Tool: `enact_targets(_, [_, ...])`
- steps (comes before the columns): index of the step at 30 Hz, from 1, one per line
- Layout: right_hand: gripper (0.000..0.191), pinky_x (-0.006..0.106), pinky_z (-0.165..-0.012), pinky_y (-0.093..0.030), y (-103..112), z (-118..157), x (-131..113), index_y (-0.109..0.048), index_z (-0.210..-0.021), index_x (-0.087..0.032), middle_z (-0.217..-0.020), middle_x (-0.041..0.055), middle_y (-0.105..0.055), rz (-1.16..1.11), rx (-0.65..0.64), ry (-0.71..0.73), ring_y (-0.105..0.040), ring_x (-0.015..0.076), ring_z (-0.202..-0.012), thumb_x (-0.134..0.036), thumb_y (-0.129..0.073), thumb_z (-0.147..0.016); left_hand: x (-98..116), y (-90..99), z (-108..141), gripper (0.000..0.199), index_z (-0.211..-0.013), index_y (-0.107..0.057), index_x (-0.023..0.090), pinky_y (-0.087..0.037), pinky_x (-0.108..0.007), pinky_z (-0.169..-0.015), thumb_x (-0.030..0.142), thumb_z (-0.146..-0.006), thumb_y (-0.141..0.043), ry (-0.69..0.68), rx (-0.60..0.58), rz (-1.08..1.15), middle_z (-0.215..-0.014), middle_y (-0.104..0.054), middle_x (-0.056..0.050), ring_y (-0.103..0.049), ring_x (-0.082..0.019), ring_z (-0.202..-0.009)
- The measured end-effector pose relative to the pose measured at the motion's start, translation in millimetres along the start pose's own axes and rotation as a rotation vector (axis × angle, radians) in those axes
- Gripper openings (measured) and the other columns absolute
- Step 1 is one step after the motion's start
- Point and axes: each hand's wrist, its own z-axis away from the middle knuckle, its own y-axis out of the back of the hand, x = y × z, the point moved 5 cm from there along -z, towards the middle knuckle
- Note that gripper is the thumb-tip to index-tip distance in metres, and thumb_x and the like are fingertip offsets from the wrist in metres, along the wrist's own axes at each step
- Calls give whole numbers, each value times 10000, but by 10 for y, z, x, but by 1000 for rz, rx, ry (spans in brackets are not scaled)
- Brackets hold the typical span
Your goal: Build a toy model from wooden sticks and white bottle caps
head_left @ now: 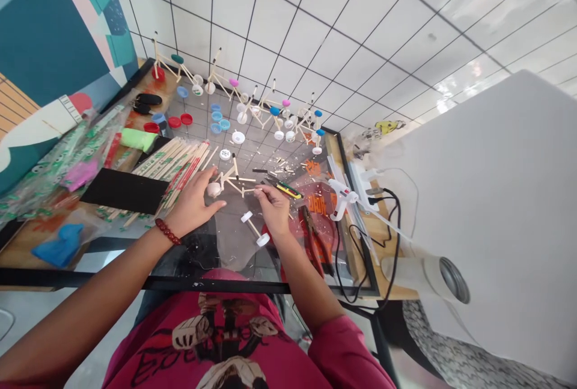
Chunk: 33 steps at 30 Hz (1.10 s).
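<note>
A small tricycle-like model (pixel 234 181) of wooden sticks, with a white bottle-cap wheel (pixel 213 189) at its left end, stands on the glass tabletop. My left hand (pixel 193 201) is beside that wheel, thumb and fingers spread apart; I cannot tell whether they touch it. The thumb and fingers of my right hand (pixel 273 205) pinch the model's right end, where the sticks meet. Just below lies a wheel pair (pixel 255 229), two white caps joined by a short stick. A yellow-green utility knife (pixel 288 190) rests beyond my right hand.
Similar finished models (pixel 270 111) line the back edge, with loose blue caps (pixel 217 116) before them. Chopsticks (pixel 180 160) and a black sheet (pixel 125 190) lie left. Pliers (pixel 312 235), a white glue gun (pixel 342 198) and black cables (pixel 396 220) are right. Stick scraps litter the middle.
</note>
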Motion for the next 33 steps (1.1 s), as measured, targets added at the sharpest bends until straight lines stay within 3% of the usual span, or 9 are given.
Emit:
enact_targets(8, [408, 393, -876, -587, -3, 8, -25, -829, -921, -219, -945, 67, -830, 17, -13, 28, -744, 242, -895, -611, -742, -848, -1, 7, -27, 680, -1428, -601, 233, -501, -493, -1174, 404, -796, -784, -8, 25, 62, -1427, -703, -144, -655, -348, -1340])
enact_targets(12, [322, 381, -858, -574, -4, 10, -26, -827, -920, -220, -935, 63, -827, 7, -27, 45, -742, 235, -882, -525, -741, -862, -15, -5, -28, 624, -1412, -619, 218, -501, -497, -1173, 407, -834, -757, 5, 38, 74, -1433, -710, -146, -660, -347, -1335])
enact_targets(16, [265, 368, -837, -568, -2, 14, -40, -822, -906, -221, -927, 59, -825, -8, -32, 76, -740, 229, -873, -471, -742, -869, 6, -24, -45, 699, -1441, -597, 219, -517, -520, -1164, 462, -812, -781, 2, 67, 43, -1452, -700, -140, -663, -356, -1332])
enact_targets(21, [262, 370, -847, -579, -9, 12, -40, -816, -902, -234, -932, 55, -827, -9, -44, 93, -747, 233, -892, -480, -730, -880, 36, -57, -131, 685, -1423, -604, 260, -508, -527, -1185, 455, -797, -803, -37, 123, -35, -1459, -698, -109, -671, -342, -1319])
enact_targets(33, [268, 345, -841, -594, -32, 14, -56, -804, -941, -245, -957, 39, -839, 21, -97, 105, -765, 226, -890, -474, -668, -910, 70, -113, -189, 502, -1285, -711, 211, -568, -471, -1118, 369, -818, -804, -70, 205, -63, -1343, -741, -131, -713, -321, -1235])
